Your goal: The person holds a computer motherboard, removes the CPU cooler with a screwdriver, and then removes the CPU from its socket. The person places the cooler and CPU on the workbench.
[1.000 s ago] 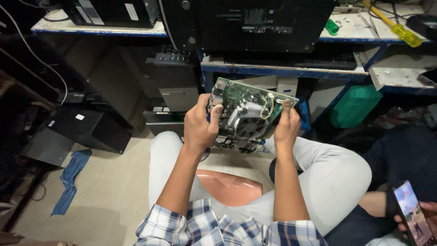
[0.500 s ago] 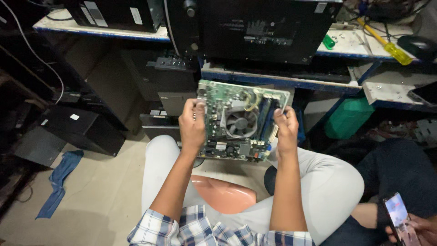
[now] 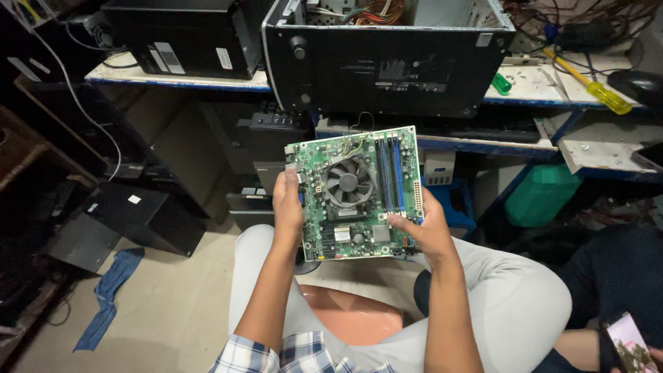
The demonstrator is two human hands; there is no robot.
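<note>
The green motherboard (image 3: 356, 193) sits at the centre of the frame, out of any case and held above the person's lap, fan side up. The left hand (image 3: 287, 204) grips its left edge, fingers curled around it; the right hand (image 3: 423, 231) clasps the lower right corner. An open black computer case (image 3: 387, 59) stands on the table in the upper middle, a yellow screwdriver (image 3: 592, 86) at upper right.

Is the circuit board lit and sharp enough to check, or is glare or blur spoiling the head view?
Head view: the circuit board is evenly lit and sharp, no glare; left hand and right hand are crisp; left shelves are in deep shadow.
</note>
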